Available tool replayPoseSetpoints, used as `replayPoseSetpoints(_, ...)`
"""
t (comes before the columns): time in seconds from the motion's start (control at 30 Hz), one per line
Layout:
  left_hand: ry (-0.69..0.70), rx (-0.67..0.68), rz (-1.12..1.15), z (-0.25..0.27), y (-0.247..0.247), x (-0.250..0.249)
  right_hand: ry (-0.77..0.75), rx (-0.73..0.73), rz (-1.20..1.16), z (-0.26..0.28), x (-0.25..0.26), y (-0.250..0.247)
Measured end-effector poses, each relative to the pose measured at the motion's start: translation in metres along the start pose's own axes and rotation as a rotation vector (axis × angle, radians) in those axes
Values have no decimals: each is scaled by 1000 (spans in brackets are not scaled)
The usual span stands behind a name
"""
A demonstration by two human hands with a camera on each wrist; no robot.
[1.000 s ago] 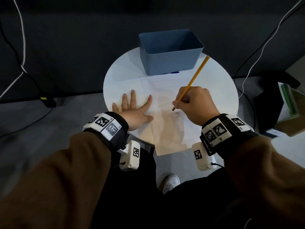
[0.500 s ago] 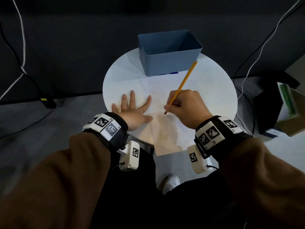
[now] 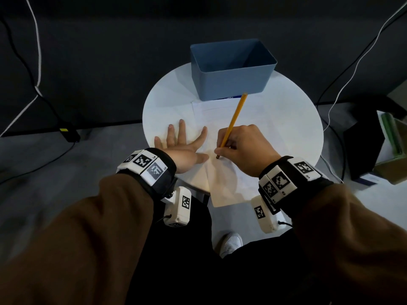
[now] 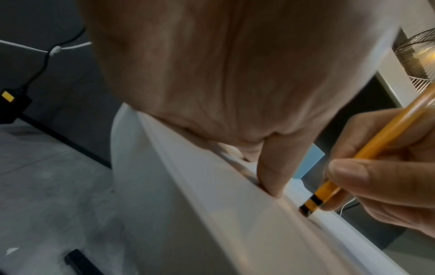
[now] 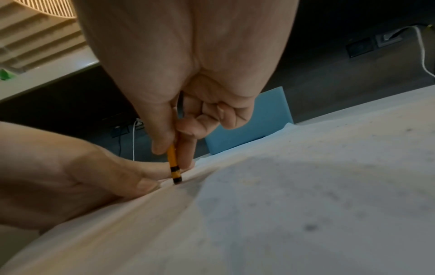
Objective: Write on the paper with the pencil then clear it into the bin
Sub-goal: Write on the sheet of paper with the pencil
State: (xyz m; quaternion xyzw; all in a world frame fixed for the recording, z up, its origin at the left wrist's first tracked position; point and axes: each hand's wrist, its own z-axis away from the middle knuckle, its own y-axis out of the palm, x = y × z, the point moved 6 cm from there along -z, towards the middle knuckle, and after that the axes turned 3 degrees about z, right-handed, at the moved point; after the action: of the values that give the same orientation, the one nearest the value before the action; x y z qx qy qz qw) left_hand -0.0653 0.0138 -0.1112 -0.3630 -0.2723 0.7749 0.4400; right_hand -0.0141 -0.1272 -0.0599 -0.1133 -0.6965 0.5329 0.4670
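A white sheet of paper (image 3: 222, 172) lies on the round white table (image 3: 286, 119), its near end hanging over the table's edge. My right hand (image 3: 244, 148) grips a yellow pencil (image 3: 233, 122) whose black-banded lower end (image 5: 176, 174) touches the paper beside my left thumb. The pencil's upper end leans away toward the blue bin (image 3: 231, 69). My left hand (image 3: 182, 146) lies flat with spread fingers on the table and the paper's left edge. In the left wrist view the pencil (image 4: 353, 163) stands just right of my left thumb (image 4: 273, 178).
The blue bin stands open at the table's far side, touching the paper's far end. Cables (image 3: 33, 62) trail over the grey floor on both sides. A black box and a stack of things (image 3: 387, 150) sit at the right. A white shoe (image 3: 231, 243) shows below the table.
My right hand has slid left across the paper toward my left thumb. The pencil has swung more upright, its top moving left. The left hand has stayed flat.
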Motion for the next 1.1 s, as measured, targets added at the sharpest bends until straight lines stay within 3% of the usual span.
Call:
replayPoseSetpoints(0.53,-6,-4,8,1,0,0,75,-92,-16,-4,-12,-7)
replayPoseSetpoints(1.1,-5,-18,-30,1,-1,-1,34,-92,6,-10,1,5)
